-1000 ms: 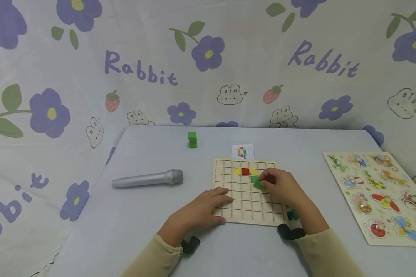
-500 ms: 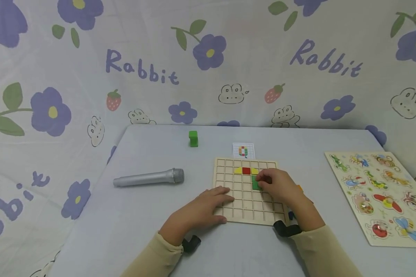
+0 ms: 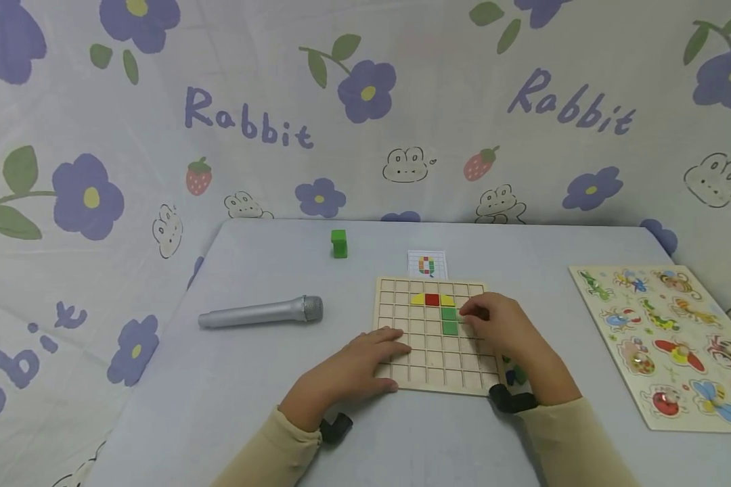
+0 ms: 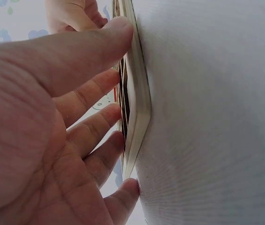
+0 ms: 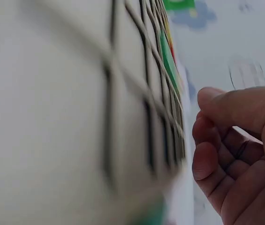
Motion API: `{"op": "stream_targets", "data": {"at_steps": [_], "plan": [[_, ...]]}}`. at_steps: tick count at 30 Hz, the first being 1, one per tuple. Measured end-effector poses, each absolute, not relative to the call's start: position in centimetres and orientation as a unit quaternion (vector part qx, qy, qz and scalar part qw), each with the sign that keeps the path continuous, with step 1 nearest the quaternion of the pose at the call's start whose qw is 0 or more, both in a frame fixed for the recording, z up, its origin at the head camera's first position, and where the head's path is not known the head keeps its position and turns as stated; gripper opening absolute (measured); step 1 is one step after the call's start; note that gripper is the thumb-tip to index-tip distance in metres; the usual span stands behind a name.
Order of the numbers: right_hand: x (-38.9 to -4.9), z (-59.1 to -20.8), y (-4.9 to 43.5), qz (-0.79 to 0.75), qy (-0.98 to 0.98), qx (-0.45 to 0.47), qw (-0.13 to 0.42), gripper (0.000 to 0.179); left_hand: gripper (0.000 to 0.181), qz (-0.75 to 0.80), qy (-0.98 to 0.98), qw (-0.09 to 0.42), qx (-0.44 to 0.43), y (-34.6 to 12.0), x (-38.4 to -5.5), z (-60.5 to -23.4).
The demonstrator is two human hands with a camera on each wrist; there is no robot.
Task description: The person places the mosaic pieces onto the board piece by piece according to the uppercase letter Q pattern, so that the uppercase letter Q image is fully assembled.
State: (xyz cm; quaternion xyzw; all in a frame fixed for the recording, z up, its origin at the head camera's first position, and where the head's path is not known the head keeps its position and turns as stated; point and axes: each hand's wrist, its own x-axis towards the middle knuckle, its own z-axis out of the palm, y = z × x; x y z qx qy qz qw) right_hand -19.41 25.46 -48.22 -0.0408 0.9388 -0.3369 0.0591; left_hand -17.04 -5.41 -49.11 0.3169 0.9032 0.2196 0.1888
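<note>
A wooden grid board [image 3: 420,375] lies flat on the table. My left hand [image 3: 356,368] rests on its left edge, fingers spread over the squares; the left wrist view shows the thumb [image 4: 118,30] on the board's rim. In one row sit two yellow tiles flanking a red square tile [image 3: 432,299]. Below the right yellow tile, two green square tiles [image 3: 449,328] are stacked down one column. My right hand [image 3: 499,328] hovers just right of the green tiles, its fingers curled and thumb close to the index finger. Nothing shows between those fingers [image 5: 205,161].
A small pattern card [image 3: 427,264] lies behind the board. Green blocks [image 3: 339,244] stand farther back, and a silver toy microphone [image 3: 260,314] lies at left. At right is an insect puzzle board [image 3: 664,345]. Loose dark and green pieces [image 3: 514,375] lie partly hidden beside my right wrist.
The lower green tile went from tilted under my right fingers to lying square in its cell. My right hand has let go and drawn off slightly right. The left hand stays put.
</note>
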Motion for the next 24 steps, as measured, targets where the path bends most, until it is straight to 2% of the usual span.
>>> {"op": "stream_targets", "data": {"at_steps": [3,6,11,24], "plan": [[-19.1,-48.0,28.4,-0.334,0.941,-0.006,0.051,0.02,0.065,0.219,0.903,0.189,0.317,-5.3,-16.9,-49.0],[-18.4,-48.1,31.3,-0.327,0.942,0.03,0.065,0.028,0.065,0.219,0.903,0.19,0.319,-5.3,-16.9,-48.9],[-17.1,-49.0,34.3,-0.322,0.942,0.042,0.09,0.04,0.065,0.223,0.899,0.187,0.326,-5.4,-16.8,-48.6],[-16.4,-49.7,34.5,-0.339,0.935,0.041,0.091,0.032,0.064,0.225,0.898,0.189,0.326,-5.6,-16.9,-49.0]]}}
